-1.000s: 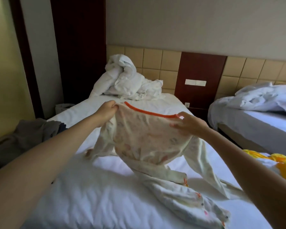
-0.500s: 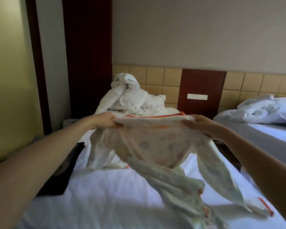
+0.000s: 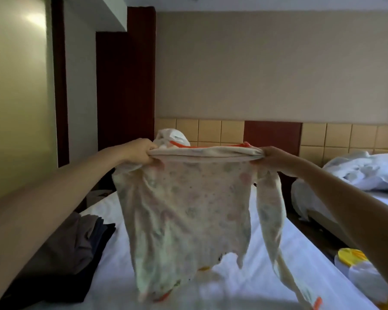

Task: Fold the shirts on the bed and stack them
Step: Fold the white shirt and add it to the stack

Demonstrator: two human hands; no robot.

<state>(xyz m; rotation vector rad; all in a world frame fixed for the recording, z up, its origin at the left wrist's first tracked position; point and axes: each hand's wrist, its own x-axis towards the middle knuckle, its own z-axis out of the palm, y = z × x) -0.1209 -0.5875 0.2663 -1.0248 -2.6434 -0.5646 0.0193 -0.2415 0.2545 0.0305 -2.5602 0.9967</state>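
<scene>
By the left edge of the white-sheeted bed [image 3: 309, 253] lies a pile of dark grey and black folded clothes [image 3: 76, 249]. Above it, the left hand [image 3: 141, 153] is clenched around one top corner of a cream, pastel-printed long-sleeved cotton shirt with orange trim [image 3: 188, 209], with cloth bunched inside the fist. The shirt hangs straight down from that grip, its top edge pulled taut across to the other side. Its body is in the air. The blurred hem is either just above the sheet or brushing it, I cannot tell which. A heap of crumpled white bedding [image 3: 173, 136] shows over the shirt's top edge. The right hand [image 3: 271, 156] grasps the opposite top corner, fingers curled round gathered fabric, level with the left. Below it one long sleeve trails down to the mattress. Farther right a yellow and white garment [image 3: 356, 262] lies at the bed's edge. A second bed with rumpled white covers [image 3: 363, 173] stands apart.
</scene>
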